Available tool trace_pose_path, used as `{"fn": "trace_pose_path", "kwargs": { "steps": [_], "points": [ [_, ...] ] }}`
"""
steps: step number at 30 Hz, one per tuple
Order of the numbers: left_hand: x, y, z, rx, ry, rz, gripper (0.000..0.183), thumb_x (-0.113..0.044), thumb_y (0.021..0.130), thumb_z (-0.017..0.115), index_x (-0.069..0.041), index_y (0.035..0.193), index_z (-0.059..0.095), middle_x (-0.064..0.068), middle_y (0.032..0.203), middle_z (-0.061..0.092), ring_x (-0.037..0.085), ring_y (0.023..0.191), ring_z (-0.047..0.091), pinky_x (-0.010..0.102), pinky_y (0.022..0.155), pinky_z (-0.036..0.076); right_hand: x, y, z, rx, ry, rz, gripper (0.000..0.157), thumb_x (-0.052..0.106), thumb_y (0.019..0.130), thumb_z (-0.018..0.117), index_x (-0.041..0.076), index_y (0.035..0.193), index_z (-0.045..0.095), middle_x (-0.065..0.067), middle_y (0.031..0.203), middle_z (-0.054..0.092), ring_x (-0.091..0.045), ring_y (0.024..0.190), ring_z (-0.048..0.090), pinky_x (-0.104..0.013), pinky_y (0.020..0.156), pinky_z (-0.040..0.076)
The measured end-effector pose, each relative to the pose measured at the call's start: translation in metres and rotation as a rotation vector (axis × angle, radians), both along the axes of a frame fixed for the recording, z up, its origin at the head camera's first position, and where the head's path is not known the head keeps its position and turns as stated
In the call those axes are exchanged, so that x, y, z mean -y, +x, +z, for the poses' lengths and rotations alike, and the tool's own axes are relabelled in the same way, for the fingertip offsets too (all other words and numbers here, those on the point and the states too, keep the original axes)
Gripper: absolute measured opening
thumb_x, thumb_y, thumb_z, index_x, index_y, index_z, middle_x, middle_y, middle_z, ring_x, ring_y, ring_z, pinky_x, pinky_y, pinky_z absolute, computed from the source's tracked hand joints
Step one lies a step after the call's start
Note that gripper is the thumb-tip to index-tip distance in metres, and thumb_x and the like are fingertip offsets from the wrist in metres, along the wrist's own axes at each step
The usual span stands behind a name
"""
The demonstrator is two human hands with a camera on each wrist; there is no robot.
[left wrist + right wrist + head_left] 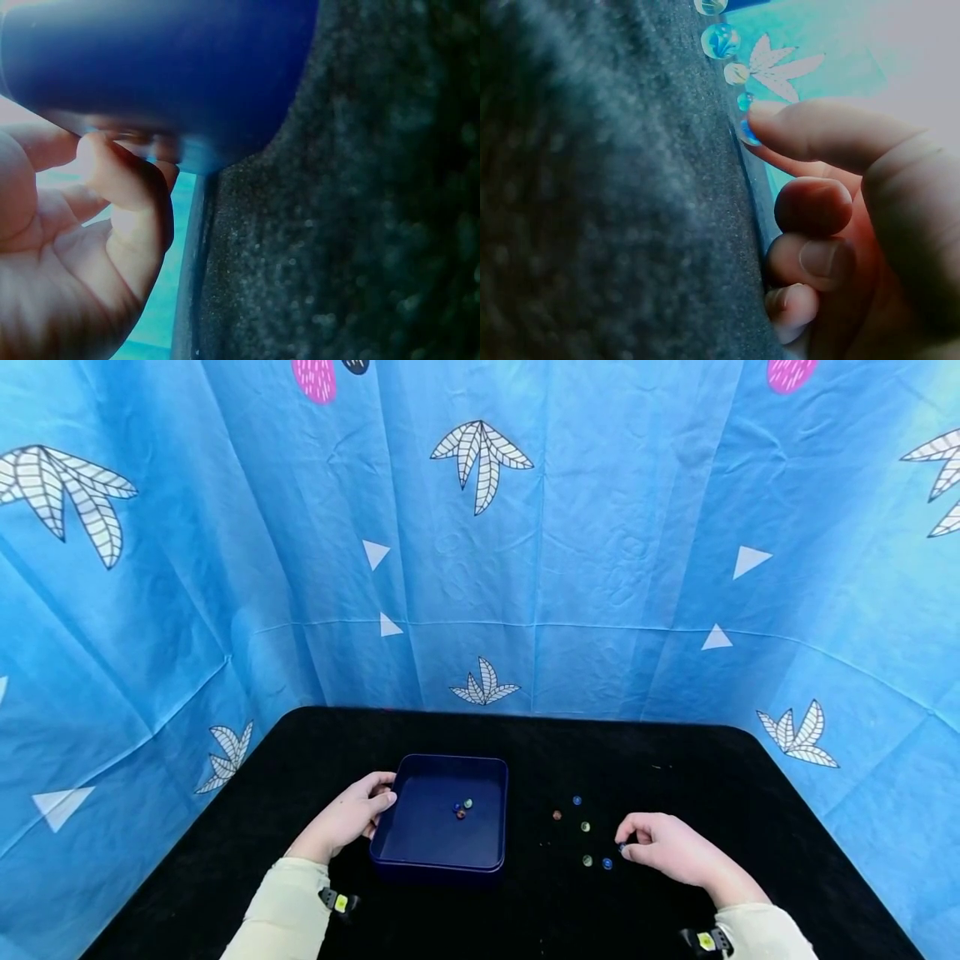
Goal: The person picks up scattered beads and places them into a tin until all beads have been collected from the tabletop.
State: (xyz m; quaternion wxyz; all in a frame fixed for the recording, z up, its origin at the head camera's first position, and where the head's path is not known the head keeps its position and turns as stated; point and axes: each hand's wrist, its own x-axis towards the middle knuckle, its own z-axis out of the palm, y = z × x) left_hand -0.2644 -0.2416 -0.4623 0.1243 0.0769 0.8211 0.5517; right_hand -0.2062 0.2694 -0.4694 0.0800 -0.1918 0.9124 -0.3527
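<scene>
My left hand (348,814) holds the left side of a dark blue square box (442,852), its thumb at the rim in the head view. The left wrist view shows bent fingers against the box's outer wall (187,75). Inside the box lie a green, a reddish-brown and a blue marble close together. My right hand (671,847) pinches a blue marble (622,847) between thumb and index finger, at the tabletop. In the right wrist view that marble (750,133) shows partly behind a fingertip, while the other fingers are curled.
Between box and right hand lie several loose marbles: blue (577,800), reddish-brown (557,815), green (585,827), another green (587,861) and another blue (607,864). Black cloth (600,760) covers the table. A blue patterned curtain (585,568) stands behind it and at both sides.
</scene>
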Motion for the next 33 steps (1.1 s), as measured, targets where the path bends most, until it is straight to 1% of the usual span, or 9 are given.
{"fn": "trace_pose_path", "kwargs": {
  "steps": [4, 8, 11, 16, 21, 24, 28, 33],
  "points": [
    [0.001, 0.000, 0.000, 0.000, 0.005, -0.012, 0.043, -0.013, 0.106, 0.050, 0.001, 0.146, 0.043, 0.018, 0.107, 0.052, 0.023, 0.071, 0.052, 0.034, 0.054, 0.051, 0.000, 0.002, 0.001, -0.017, 0.005, -0.015, 0.010, 0.023, 0.090, 0.074, 0.021, 0.098, 0.068, 0.007, 0.067, 0.047, -0.005, 0.053, 0.042, -0.027, 0.058, 0.041],
    [0.001, 0.001, 0.000, 0.002, 0.025, -0.011, 0.043, -0.013, 0.106, 0.050, 0.002, 0.146, 0.043, 0.018, 0.107, 0.052, 0.023, 0.071, 0.052, 0.034, 0.054, 0.051, 0.002, 0.002, 0.003, -0.055, 0.001, -0.028, 0.010, 0.024, 0.091, 0.074, 0.020, 0.098, 0.068, 0.008, 0.066, 0.046, -0.004, 0.053, 0.041, -0.026, 0.058, 0.041],
    [0.000, 0.003, 0.001, -0.005, 0.047, -0.026, 0.043, -0.011, 0.106, 0.050, 0.004, 0.146, 0.042, 0.020, 0.108, 0.053, 0.024, 0.071, 0.054, 0.035, 0.055, 0.052, 0.003, 0.002, 0.005, -0.085, -0.004, -0.039, 0.010, 0.023, 0.091, 0.074, 0.020, 0.099, 0.068, 0.010, 0.065, 0.045, -0.004, 0.052, 0.041, -0.026, 0.056, 0.041],
    [-0.001, 0.004, 0.001, -0.012, 0.063, -0.045, 0.044, -0.012, 0.106, 0.049, 0.005, 0.146, 0.040, 0.021, 0.107, 0.052, 0.025, 0.072, 0.055, 0.037, 0.055, 0.053, 0.004, 0.001, 0.011, -0.096, -0.002, -0.065, 0.009, 0.023, 0.093, 0.073, 0.019, 0.100, 0.069, 0.011, 0.063, 0.044, -0.004, 0.051, 0.039, -0.026, 0.056, 0.042],
    [-0.001, 0.004, 0.000, -0.011, 0.054, -0.043, 0.045, -0.013, 0.107, 0.047, 0.004, 0.148, 0.038, 0.019, 0.106, 0.051, 0.025, 0.072, 0.053, 0.037, 0.054, 0.052, 0.007, -0.001, 0.020, -0.110, 0.002, -0.068, 0.010, 0.024, 0.094, 0.072, 0.019, 0.102, 0.069, 0.010, 0.063, 0.044, -0.005, 0.050, 0.039, -0.027, 0.057, 0.042],
    [-0.001, 0.004, -0.001, -0.010, 0.051, -0.040, 0.045, -0.013, 0.107, 0.047, 0.003, 0.148, 0.038, 0.019, 0.106, 0.052, 0.025, 0.071, 0.053, 0.037, 0.054, 0.052, 0.010, -0.003, 0.026, -0.136, 0.005, -0.063, 0.011, 0.025, 0.094, 0.072, 0.019, 0.102, 0.069, 0.010, 0.063, 0.044, -0.005, 0.051, 0.040, -0.027, 0.056, 0.042],
    [-0.001, 0.002, -0.001, -0.010, 0.051, -0.036, 0.045, -0.013, 0.107, 0.048, 0.003, 0.148, 0.038, 0.019, 0.106, 0.052, 0.024, 0.070, 0.053, 0.037, 0.054, 0.052, 0.016, -0.007, 0.030, -0.158, 0.010, -0.070, 0.010, 0.024, 0.093, 0.073, 0.020, 0.101, 0.069, 0.011, 0.063, 0.045, -0.005, 0.051, 0.040, -0.026, 0.057, 0.042],
    [0.000, 0.001, -0.002, -0.010, 0.041, -0.024, 0.045, -0.013, 0.106, 0.048, 0.003, 0.148, 0.039, 0.019, 0.107, 0.052, 0.024, 0.070, 0.054, 0.037, 0.054, 0.052, 0.024, -0.011, 0.037, -0.173, 0.007, -0.059, 0.008, 0.023, 0.093, 0.073, 0.022, 0.101, 0.069, 0.010, 0.063, 0.044, -0.005, 0.051, 0.039, -0.027, 0.058, 0.042]
  ]
}}
